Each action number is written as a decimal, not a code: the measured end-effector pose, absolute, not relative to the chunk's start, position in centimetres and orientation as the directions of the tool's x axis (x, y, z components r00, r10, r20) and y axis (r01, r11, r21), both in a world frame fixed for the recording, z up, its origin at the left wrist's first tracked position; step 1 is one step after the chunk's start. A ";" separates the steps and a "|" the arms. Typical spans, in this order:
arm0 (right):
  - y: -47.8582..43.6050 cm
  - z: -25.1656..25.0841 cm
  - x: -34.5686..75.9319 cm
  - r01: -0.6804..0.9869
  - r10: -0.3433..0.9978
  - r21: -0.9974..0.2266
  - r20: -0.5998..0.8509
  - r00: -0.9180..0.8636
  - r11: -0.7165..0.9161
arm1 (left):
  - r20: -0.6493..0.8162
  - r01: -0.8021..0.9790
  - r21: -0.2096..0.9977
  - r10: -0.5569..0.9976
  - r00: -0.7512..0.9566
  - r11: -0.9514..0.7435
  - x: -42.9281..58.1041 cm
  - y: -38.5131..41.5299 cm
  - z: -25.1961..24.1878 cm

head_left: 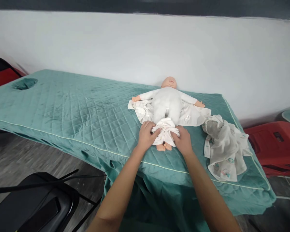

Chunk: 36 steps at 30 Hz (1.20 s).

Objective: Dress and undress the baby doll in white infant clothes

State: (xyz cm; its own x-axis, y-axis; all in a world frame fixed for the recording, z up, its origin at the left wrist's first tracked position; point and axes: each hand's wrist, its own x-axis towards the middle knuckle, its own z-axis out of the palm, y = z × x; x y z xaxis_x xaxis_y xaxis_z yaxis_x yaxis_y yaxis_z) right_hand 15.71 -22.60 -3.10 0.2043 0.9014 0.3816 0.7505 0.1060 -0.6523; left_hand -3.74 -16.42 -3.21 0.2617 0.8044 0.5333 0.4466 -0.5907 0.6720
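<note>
A baby doll [168, 100] with a white cloth body lies on its back, its head toward the wall and its feet toward me. Under its torso and arms a white printed baby shirt [194, 114] is spread open. White baby trousers [164, 140] are bunched around the doll's lower legs, with the bare feet showing below the cloth. My left hand [147, 134] grips the gathered trousers on their left side, thumb on top. On the right side, my right hand [182, 138] holds the same cloth, fingers partly hidden.
The doll lies on a massage bed with a green quilted cover [99, 119] and a face hole [25, 83]. Crumpled printed baby clothing [226, 148] lies at right. Red plastic stools [275, 145] stand beyond the bed's right end; a black chair [38, 199] is at lower left.
</note>
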 end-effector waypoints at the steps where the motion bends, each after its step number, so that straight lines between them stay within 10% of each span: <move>1: -22.6 -3.1 15.7 0.750 0.900 -0.652 0.384 0.205 0.108 | 0.538 0.440 0.673 0.802 0.260 -0.595 -3.8 -16.6 -3.2; 36: -22.8 -3.1 15.7 0.732 0.906 -0.679 0.342 0.252 0.053 | 0.481 0.445 0.701 0.830 0.284 -0.558 -4.7 -19.0 -3.4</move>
